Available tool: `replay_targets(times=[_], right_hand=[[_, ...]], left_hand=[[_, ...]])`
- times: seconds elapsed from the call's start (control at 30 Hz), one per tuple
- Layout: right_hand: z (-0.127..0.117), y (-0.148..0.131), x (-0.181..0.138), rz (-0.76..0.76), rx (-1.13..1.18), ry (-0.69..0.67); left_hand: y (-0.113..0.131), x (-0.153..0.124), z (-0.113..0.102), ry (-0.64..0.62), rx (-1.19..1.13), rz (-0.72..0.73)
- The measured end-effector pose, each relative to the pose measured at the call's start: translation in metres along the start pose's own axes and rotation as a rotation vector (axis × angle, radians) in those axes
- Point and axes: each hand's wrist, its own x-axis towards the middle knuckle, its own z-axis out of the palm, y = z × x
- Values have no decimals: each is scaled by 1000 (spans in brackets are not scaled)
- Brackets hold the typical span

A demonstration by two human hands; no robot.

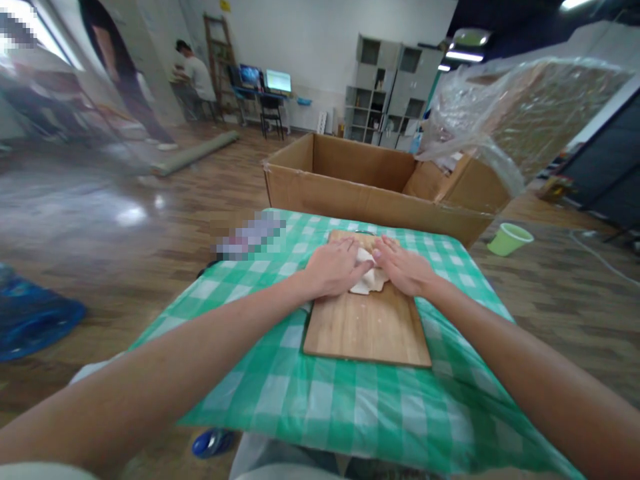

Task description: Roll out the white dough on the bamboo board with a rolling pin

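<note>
White dough (369, 285) — one piece, two hands (334, 268) on it, one board (367, 330) beneath.

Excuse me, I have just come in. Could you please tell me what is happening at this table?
A person is handling a white piece, perhaps cloth or dough, on a wooden board. The left hand and the right hand lie over its two sides, palms down, partly hiding it. The piece is toward the far half of the board, which rests on a green-and-white checked tablecloth. Beyond the table stands a large cardboard box.
</note>
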Motion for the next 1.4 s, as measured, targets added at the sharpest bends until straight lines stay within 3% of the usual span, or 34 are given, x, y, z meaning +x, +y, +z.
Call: replay_targets(times=[0.27,0.67,0.87,1.07,1.4], right_hand=[[5,22,45,48,59,-21],[8,27,74,31,-105,51],[9,29,83,62,-111,47],[14,24,73,55,-131,99],[15,5,22,-66,-85,130]], left_hand=[[-19,41,0,-67,41,-23],[-48,75,9,-218,38,23],[-60,87,23,-209,94,20],[-51,73,19,-109,239,120],[-14,20,2,39,158,-1]])
